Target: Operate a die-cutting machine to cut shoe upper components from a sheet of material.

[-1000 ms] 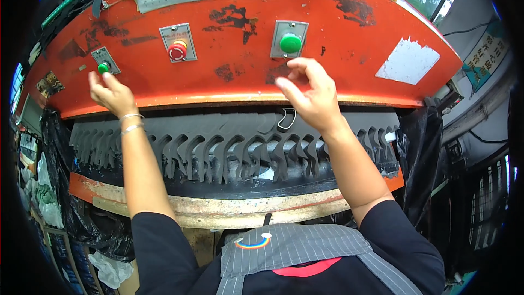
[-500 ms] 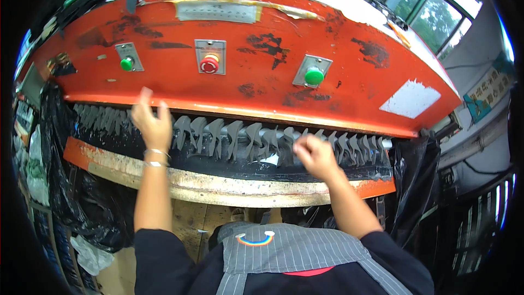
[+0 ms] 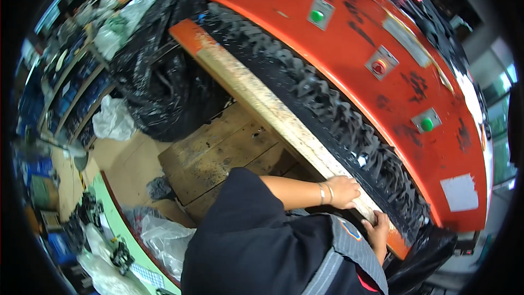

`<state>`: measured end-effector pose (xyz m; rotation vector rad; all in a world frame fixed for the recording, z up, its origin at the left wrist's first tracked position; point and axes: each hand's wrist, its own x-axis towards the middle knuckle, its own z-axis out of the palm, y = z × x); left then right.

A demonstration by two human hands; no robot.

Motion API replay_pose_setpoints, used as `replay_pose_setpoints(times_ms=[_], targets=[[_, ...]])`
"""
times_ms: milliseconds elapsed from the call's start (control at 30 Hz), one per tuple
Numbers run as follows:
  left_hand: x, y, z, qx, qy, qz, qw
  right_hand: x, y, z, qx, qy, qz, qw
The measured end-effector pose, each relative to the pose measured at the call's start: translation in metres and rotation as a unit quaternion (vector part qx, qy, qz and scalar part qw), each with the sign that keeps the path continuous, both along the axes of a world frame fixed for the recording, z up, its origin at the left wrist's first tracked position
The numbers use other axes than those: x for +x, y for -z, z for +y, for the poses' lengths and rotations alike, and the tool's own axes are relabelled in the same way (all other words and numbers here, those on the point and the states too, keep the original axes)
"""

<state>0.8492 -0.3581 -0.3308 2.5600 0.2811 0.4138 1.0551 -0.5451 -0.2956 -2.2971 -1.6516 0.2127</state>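
My left hand [image 3: 343, 192], with bracelets at the wrist, lies on the worn, pale front rail [image 3: 267, 101] with its fingers bent over it. Closer to the rail's orange right end, my right hand [image 3: 377, 230] grips the same rail, its thumb side on top. Part of its fingers is hidden. Behind the rail runs a black bed [image 3: 273, 84]. A long row of dark grey, curled strip-like pieces [image 3: 327, 101] stands on that bed, under the lower edge of the red machine front [image 3: 349, 60]. A small white scrap [image 3: 362, 160] lies among the pieces.
Two green buttons, left [image 3: 316, 16] and right [image 3: 426, 124], flank a red button [image 3: 379, 67] on the machine. Black plastic [image 3: 158, 71] hangs at its left end. Wooden boards [image 3: 218, 153] cover the floor; a clear bag [image 3: 166, 240] sits beside a green table edge [image 3: 117, 213].
My view has swung left and tilted. Both hands, earlier raised apart over the row of pieces, have come down close together onto the front rail near its right end.
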Motion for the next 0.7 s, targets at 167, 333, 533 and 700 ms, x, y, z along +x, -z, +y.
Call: replay_pose_setpoints(times_ms=[167, 333, 533, 700], targets=[[0.011, 0.007, -0.019, -0.010, -0.087, -0.007, 0.996, 0.016, 0.022, -0.022, -0.004, 0.009, -0.112, 0.994], [0.030, 0.016, -0.032, 0.020, -0.162, -0.034, 0.986, 0.034, 0.029, -0.024, -0.001, -0.014, -0.151, 0.988], [0.030, 0.012, -0.048, -0.026, -0.198, 0.012, 0.980, 0.038, 0.026, -0.033, -0.030, 0.022, -0.166, 0.985], [0.026, 0.008, -0.058, -0.037, -0.224, 0.039, 0.973, 0.039, 0.022, -0.041, -0.018, 0.005, -0.149, 0.989]])
